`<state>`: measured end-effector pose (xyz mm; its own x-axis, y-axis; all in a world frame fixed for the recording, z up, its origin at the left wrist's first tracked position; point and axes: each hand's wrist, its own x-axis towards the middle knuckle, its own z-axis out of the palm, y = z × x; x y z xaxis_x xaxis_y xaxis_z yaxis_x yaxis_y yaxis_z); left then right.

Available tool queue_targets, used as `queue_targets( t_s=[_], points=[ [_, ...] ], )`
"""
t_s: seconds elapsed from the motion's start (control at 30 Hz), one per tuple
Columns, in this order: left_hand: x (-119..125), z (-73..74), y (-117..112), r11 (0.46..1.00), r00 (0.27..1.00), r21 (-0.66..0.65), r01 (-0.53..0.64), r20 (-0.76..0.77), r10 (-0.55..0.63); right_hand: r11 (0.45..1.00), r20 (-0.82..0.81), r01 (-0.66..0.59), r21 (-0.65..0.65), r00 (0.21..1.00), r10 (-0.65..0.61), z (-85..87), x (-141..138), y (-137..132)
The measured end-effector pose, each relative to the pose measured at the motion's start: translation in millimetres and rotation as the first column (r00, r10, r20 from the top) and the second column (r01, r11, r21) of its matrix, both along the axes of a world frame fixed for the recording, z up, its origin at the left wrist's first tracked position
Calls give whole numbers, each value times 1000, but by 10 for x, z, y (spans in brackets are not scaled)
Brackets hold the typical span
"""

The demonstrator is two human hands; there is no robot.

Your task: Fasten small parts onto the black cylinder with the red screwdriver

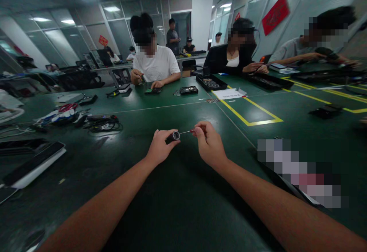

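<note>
My left hand (159,146) is closed around a small black cylinder with a silver end (173,136), held above the green table (177,206). My right hand (208,144) pinches a thin metal tool (186,132) whose tip points into the cylinder's silver end. The two hands sit close together over the middle of the table, just above its surface.
Cables and small tools (77,119) lie to the left, with a black and white flat device (34,165) nearer. Yellow tape lines (252,121) mark the table on the right. Three other people sit across the table with trays (210,82) and small parts (188,90).
</note>
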<state>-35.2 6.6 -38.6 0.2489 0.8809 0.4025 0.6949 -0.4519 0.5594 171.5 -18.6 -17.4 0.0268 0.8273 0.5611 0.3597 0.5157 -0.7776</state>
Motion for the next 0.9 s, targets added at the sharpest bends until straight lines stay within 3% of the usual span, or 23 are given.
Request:
queue_targets(
  t_s=[0.9],
  points=[
    [-6,-3,11,1000,1000,-10,-3,-1,3,999,62,-6,32,998,4,31,-25,-43]
  ],
)
